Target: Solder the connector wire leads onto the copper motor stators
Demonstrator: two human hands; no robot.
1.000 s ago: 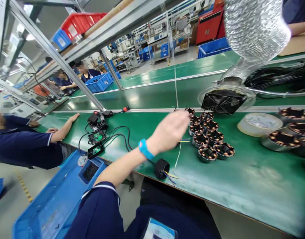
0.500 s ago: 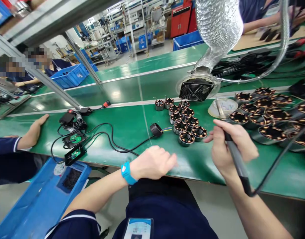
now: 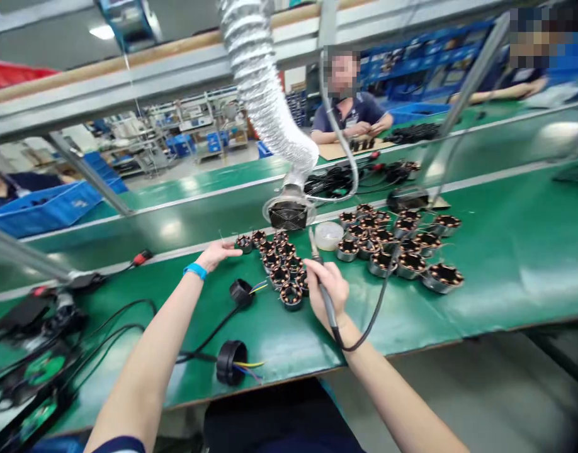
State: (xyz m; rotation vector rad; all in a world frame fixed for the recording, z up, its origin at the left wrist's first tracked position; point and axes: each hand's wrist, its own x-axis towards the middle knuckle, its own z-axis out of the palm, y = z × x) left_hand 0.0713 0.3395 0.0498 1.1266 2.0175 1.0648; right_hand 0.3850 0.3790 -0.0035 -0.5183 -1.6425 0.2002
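Green tabletop (image 3: 482, 251), factory line. Near edge: black round part (image 3: 230, 362) with coloured wires, untouched. Right hand (image 3: 330, 290), fingers closed round soldering iron (image 3: 323, 294), tip up, not on any coil. Left hand (image 3: 217, 253), fingers loosely spread, touching end coil (image 3: 244, 243) of near cluster. Farther cluster of coils (image 3: 402, 242) waits; fan duct (image 3: 289, 214) behind. Soldering apparently not begun.
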